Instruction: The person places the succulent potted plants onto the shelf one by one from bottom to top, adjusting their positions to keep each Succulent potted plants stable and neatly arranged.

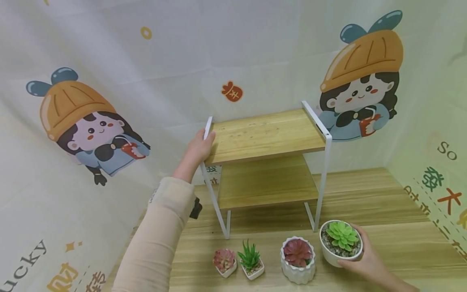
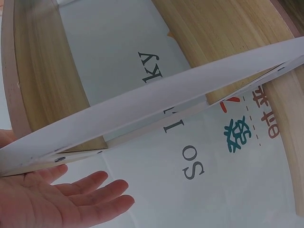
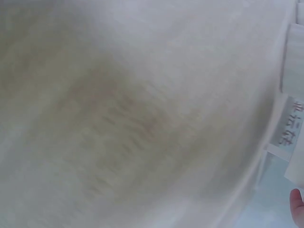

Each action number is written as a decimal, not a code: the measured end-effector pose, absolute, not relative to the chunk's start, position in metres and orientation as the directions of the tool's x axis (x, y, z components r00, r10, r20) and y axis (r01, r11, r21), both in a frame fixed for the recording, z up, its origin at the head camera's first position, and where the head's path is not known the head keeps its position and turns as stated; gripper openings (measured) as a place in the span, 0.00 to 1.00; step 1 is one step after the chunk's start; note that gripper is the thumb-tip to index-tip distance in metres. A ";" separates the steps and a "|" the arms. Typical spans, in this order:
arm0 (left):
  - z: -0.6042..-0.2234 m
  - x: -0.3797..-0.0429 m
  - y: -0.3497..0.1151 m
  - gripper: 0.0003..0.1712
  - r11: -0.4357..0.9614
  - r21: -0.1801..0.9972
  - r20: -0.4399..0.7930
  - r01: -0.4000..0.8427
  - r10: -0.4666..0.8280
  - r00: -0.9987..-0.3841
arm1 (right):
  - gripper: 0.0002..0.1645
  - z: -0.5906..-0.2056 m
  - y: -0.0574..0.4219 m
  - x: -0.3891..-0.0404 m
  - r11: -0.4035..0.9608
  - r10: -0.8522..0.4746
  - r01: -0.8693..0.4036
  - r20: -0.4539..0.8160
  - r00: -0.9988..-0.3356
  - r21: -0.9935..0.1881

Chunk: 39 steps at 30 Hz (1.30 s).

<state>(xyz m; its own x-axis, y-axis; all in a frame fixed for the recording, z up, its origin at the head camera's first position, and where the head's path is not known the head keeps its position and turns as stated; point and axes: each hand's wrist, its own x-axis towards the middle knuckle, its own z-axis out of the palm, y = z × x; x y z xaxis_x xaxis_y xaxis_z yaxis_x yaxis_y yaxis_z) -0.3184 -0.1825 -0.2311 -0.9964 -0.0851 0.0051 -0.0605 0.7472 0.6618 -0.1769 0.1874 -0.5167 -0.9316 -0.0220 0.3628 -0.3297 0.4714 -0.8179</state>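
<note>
A two-tier wooden shelf (image 1: pixel 268 132) with white metal side frames stands on the table. My left hand (image 1: pixel 200 148) holds its upper left corner, thumb over the top board. In the left wrist view, the fingers (image 2: pixel 102 197) stretch out beside the white side frame (image 2: pixel 156 97). My right hand (image 1: pixel 365 259) grips a round white pot with a green succulent (image 1: pixel 342 236) by its right side, in front of the shelf's right leg. The right wrist view is mostly a pale blurred surface, with one fingertip (image 3: pixel 297 204) at its lower right edge.
Along the front of the table (image 1: pixel 386 211) stand a pink succulent (image 1: pixel 224 259), a spiky green plant (image 1: pixel 250 257) in a small square pot and a dark red succulent (image 1: pixel 298 253) in a ribbed white pot. Printed white cloth (image 1: pixel 255 52) hangs behind and at both sides.
</note>
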 end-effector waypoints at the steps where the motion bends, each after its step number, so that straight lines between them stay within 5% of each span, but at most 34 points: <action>1: -0.231 -0.318 -0.183 0.35 0.746 0.663 0.005 -0.061 -0.086 -0.996 | 0.60 -0.514 0.187 -0.177 0.466 -0.026 -0.344 0.376 -0.926 -0.815; 18: -0.232 -0.318 -0.187 0.36 0.756 0.651 -0.001 -0.073 -0.096 -0.995 | 0.62 -0.452 0.166 -0.187 0.400 -0.116 -0.484 0.481 -0.869 -0.778; 39: -0.231 -0.319 -0.181 0.35 0.750 0.656 -0.012 -0.089 -0.107 -0.994 | 0.55 -0.397 0.094 -0.228 0.258 -0.265 -0.470 0.406 -0.875 -0.844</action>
<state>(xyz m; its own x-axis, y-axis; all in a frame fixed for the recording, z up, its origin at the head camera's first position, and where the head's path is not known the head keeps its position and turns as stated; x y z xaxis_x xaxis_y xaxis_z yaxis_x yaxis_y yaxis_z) -0.3192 -0.1810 -0.2308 -0.9942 -0.1071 -0.0118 -0.0886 0.7498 0.6557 -0.2278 0.0944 -0.3970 -0.8747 -0.2652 0.4057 -0.4698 0.2575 -0.8444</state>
